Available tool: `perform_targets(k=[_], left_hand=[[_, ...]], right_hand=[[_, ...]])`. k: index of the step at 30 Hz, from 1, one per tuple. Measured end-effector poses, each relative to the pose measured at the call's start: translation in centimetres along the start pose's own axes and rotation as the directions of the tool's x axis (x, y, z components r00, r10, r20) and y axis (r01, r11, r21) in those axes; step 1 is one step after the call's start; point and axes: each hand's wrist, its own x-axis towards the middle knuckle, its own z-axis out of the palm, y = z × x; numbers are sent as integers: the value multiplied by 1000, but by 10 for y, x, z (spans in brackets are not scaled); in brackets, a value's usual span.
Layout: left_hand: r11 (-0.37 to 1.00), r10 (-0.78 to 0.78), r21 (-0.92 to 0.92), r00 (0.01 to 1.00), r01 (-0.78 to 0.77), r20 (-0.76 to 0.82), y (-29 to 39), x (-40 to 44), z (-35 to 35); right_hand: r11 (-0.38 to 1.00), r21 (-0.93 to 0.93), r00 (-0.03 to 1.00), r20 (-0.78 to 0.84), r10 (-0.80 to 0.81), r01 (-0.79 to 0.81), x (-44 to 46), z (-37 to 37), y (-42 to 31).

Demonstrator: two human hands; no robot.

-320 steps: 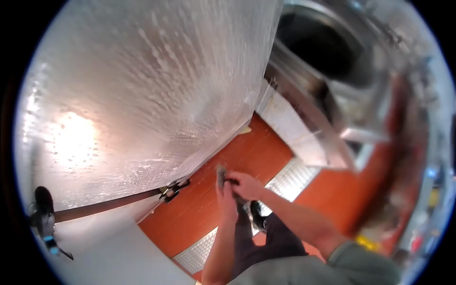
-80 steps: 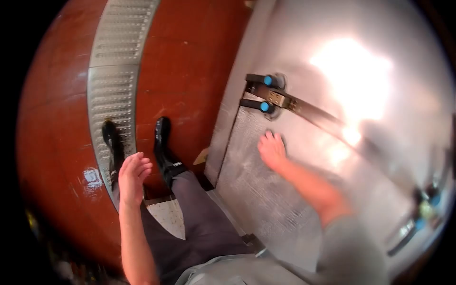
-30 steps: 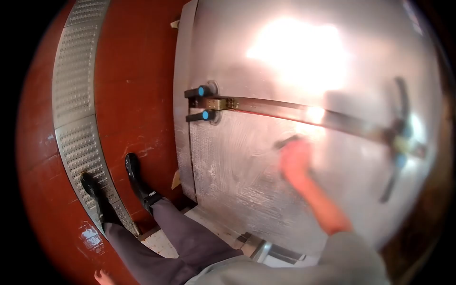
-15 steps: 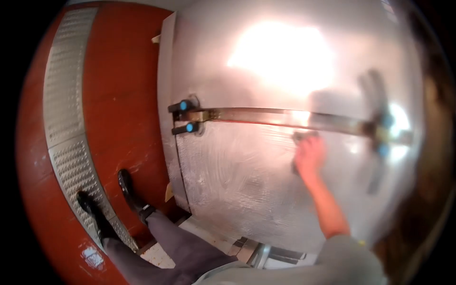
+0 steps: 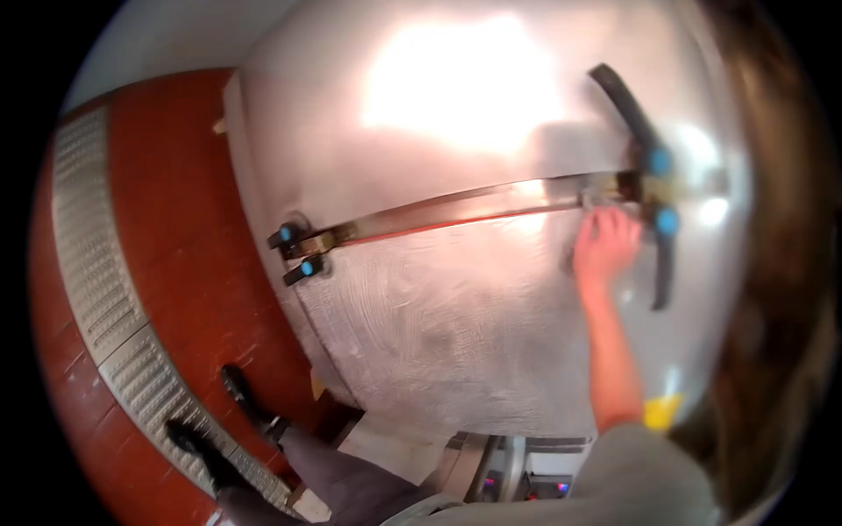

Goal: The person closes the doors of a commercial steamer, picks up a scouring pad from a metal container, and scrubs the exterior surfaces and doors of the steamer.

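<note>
My right hand (image 5: 608,243) is closed on a small greyish item at its fingertips, too blurred to name. It presses against the wet metal panel (image 5: 456,324), just below the long metal bar (image 5: 465,210). Right beside it stands the black handle with blue caps (image 5: 662,254) at the bar's right end. Two shorter black handles with blue caps (image 5: 303,267) sit at the bar's left end. Streaks of liquid or foam cover the lower part of the panel. My left hand is out of view.
Red floor (image 5: 193,228) with a ribbed metal grating (image 5: 96,254) lies at the left, under my black boots. Near the bottom are a metal frame (image 5: 469,465) and small coloured lights. Something yellow (image 5: 662,410) shows by my right sleeve; a brown surface (image 5: 772,263) is at far right.
My right hand has moved right along the underside of the bar, up to the right-hand handle. The view has shifted and turned. My left hand, seen low at the left earlier, has left view.
</note>
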Motion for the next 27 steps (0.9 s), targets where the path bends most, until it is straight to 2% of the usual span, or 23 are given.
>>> perform_targets(k=[1,2,3,4,5,7,9,10,11,13,15,16,17,19,21,22,23,25,26,27], left_hand=[[992,-113,-64,994,112,-7,46,-9,13],[989,-79,-117,988,95,132,-57,41,8],[976,-151,-130,976,172,157,-9,21,11],[979,-144,-117,972,167,183,34,5,17],[969,-143,-161,959,185,243,45,1,14],[980,-141,-93,949,173,282,50,-7,-10],[975,-213,-16,954,222,211,6,-8,-51],[967,-251,15,953,252,171,-21,-11,-69],[967,-255,21,966,254,51,-51,-18,-89],[900,-432,-34,900,434,55,-109,-39,-150],[863,-485,97,867,496,-115,-63,-75,-151],[834,-518,142,845,534,-136,-66,-90,-158],[816,-538,153,830,557,-149,-72,-105,-161],[753,-637,55,748,655,-187,-85,-126,-151],[702,-661,191,727,687,-185,-78,-142,-121],[590,-734,315,657,743,-174,-107,-138,-120],[638,-711,268,686,722,-158,-131,-155,-117],[726,-640,242,761,644,-107,-129,-151,-118],[769,-546,318,829,554,-125,-104,-151,-103],[774,-568,273,817,572,-103,-112,-152,-107]], right_hand=[[999,40,1000,-8,10,-10,-7,9,-18],[995,79,993,94,-73,66,-20,17,-41],[981,129,968,182,-170,148,-38,25,-68],[959,170,928,260,-266,227,-57,30,-95],[930,264,883,328,-335,255,-71,46,-127],[866,384,773,422,-474,321,-97,77,-195],[809,445,662,479,-577,384,-128,102,-258],[778,478,609,493,-621,407,-140,116,-290],[746,510,551,507,-663,428,-154,130,-314],[731,511,522,513,-681,452,-165,148,-352],[764,457,524,555,-645,455,-151,151,-386],[761,490,586,492,-644,426,-156,154,-384],[743,492,536,515,-669,455,-171,153,-378],[699,490,459,529,-714,521,-190,161,-370],[517,609,267,458,-848,601,-232,141,-360],[406,654,176,389,-904,638,-236,147,-372],[389,633,195,356,-914,669,-231,166,-390],[381,618,205,338,-918,688,-236,177,-416],[453,711,18,527,-850,538,-222,179,-439],[362,667,42,445,-895,651,-232,182,-440]])
